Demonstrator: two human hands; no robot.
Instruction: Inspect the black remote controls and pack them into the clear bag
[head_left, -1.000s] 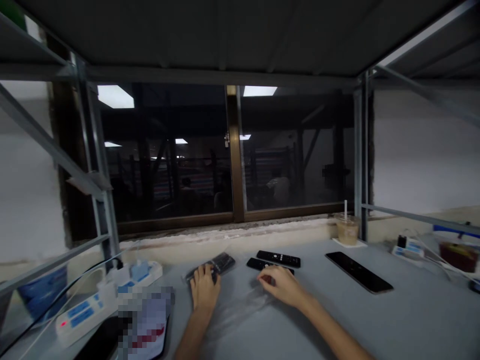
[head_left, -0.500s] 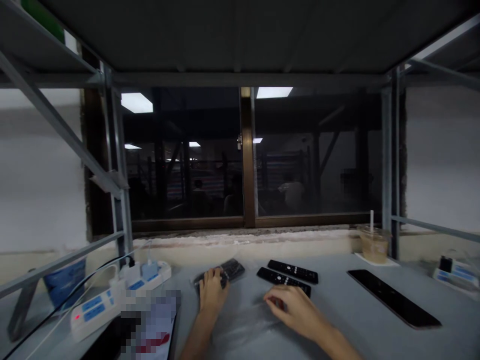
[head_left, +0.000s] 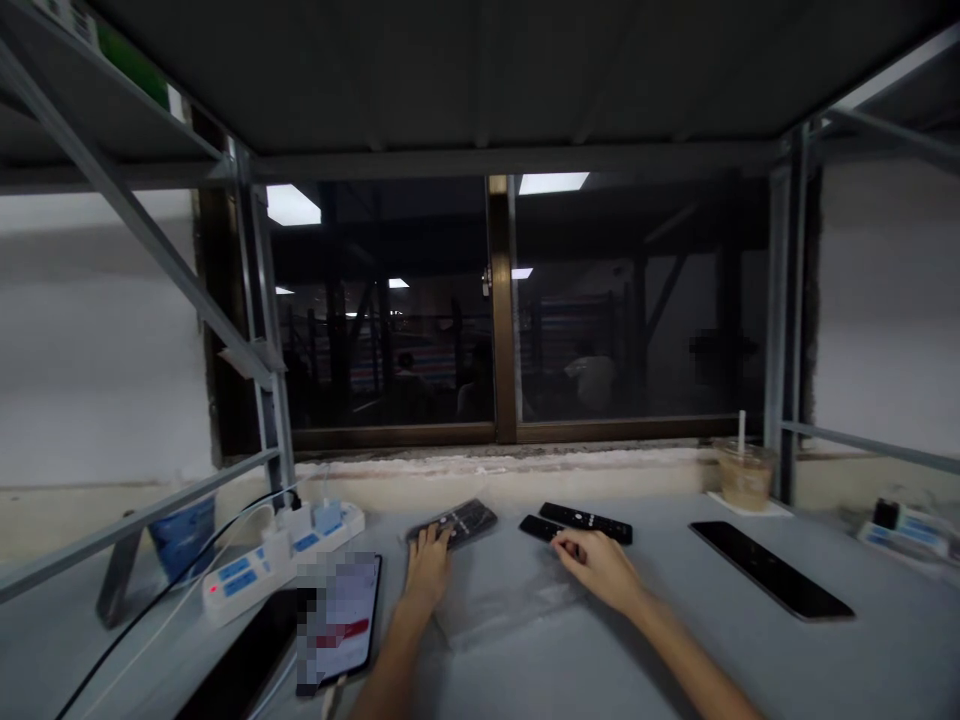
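In the lower centre, the left hand (head_left: 427, 572), fingers slightly apart, rests on the lower-left end of a dark remote (head_left: 472, 519) slanting up rightward, while the right hand (head_left: 604, 572) curls farther off, its grip unclear, over the grey surface (head_left: 540, 680) below a dark window (head_left: 390, 350).

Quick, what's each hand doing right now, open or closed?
Left hand: open, fingers resting on the leftmost remote.
Right hand: fingers curled, by the front black remote; grip can't be told.
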